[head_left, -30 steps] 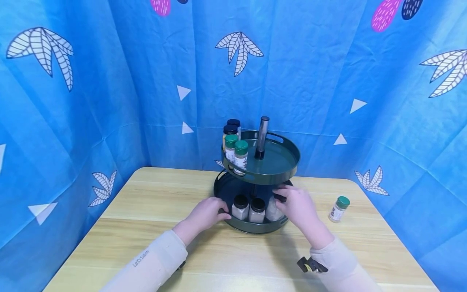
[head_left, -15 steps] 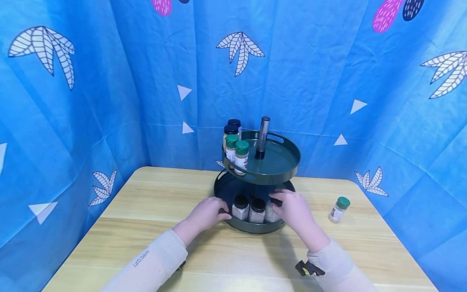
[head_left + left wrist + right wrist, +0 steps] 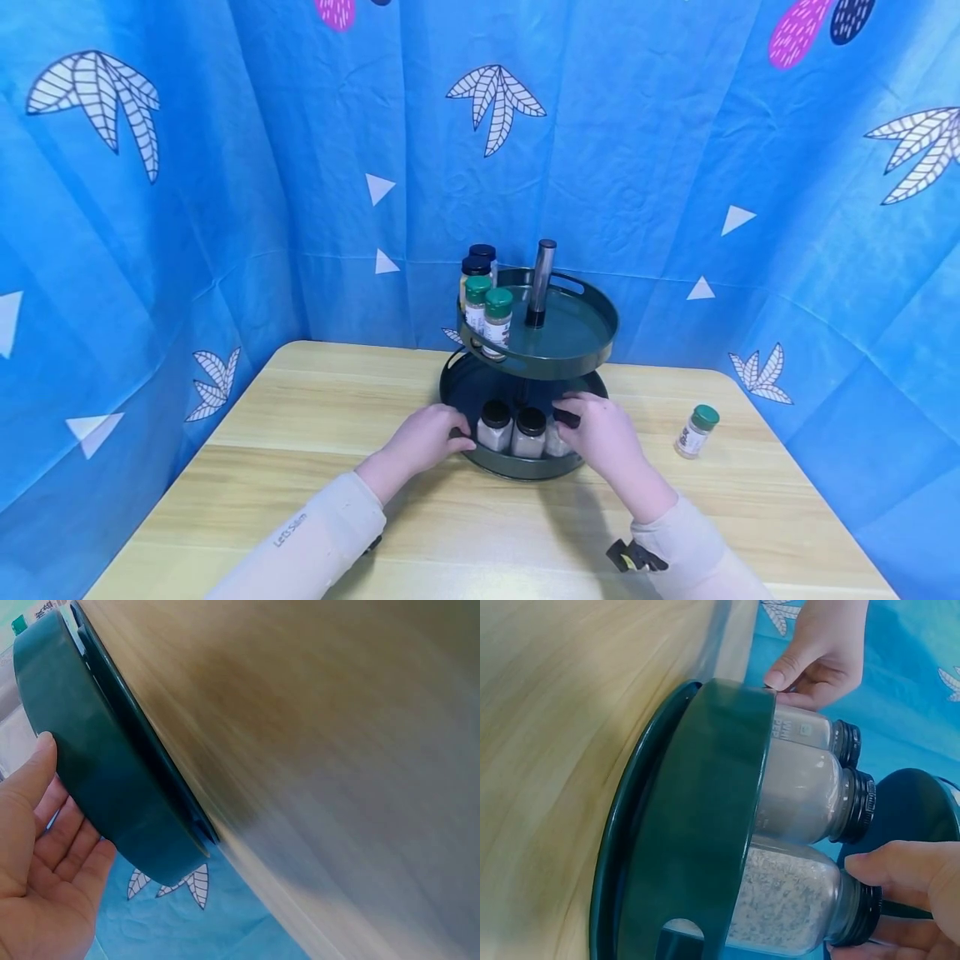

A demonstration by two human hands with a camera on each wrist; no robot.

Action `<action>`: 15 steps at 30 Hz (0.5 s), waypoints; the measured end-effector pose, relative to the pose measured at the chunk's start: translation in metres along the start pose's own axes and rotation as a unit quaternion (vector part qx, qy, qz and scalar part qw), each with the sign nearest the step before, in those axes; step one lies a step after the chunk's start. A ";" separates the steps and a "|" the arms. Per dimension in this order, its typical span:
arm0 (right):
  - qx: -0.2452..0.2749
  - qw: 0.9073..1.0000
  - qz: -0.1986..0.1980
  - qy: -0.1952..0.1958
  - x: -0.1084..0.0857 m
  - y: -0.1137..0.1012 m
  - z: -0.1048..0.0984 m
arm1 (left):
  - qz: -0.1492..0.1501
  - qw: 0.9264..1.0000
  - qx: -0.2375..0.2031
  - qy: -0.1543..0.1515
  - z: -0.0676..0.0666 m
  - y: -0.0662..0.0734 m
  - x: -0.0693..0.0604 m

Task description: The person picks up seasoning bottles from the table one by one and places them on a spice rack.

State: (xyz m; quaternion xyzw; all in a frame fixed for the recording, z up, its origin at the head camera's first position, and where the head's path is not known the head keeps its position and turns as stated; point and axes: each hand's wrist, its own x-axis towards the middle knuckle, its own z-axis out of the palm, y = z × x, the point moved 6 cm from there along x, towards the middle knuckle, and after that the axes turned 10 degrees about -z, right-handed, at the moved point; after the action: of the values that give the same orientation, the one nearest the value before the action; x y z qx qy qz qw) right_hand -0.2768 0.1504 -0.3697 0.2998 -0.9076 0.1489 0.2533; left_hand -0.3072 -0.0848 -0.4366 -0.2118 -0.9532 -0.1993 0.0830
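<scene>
A green two-tier turntable tray stands on the table. In the head view my left hand grips the rim of its lower tray at the left, thumb and fingers on either side in the left wrist view. With thumb and fingers, my right hand holds a spice jar by its black lid; the jar contains pale flakes and stands inside the lower tray's front right. Beside it stand two more black-lidded jars, a middle jar and a left jar. My right hand partly hides its jar in the head view.
On the upper tray several bottles are grouped at the left, including a green-capped bottle. A metal post rises from its middle. Another green-capped bottle stands on the table at the right. A blue curtain hangs behind.
My right hand has moved slightly left with the jar, bringing it close against the middle jar. My left hand has stayed on the rim.
</scene>
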 end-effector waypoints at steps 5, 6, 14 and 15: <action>0.015 1.000 0.012 -0.009 -0.001 0.000 -0.001 | -0.001 1.000 0.000 0.002 0.000 0.000 -0.001; 0.017 1.000 0.016 -0.012 -0.001 0.000 -0.002 | 0.000 1.000 -0.001 0.002 0.000 0.000 -0.002; 0.021 0.999 0.023 -0.035 0.000 0.000 -0.004 | 0.003 1.000 0.003 0.009 0.001 -0.001 -0.001; 0.022 0.999 0.023 -0.034 0.000 0.000 -0.003 | 0.004 1.000 0.004 0.010 0.001 -0.001 -0.001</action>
State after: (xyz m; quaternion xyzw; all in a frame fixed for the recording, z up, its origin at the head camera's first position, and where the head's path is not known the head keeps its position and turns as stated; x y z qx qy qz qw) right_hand -0.2760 0.1519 -0.3667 0.2888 -0.9190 0.1645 0.2120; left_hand -0.3064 -0.0855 -0.4382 -0.2132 -0.9523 -0.1972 0.0942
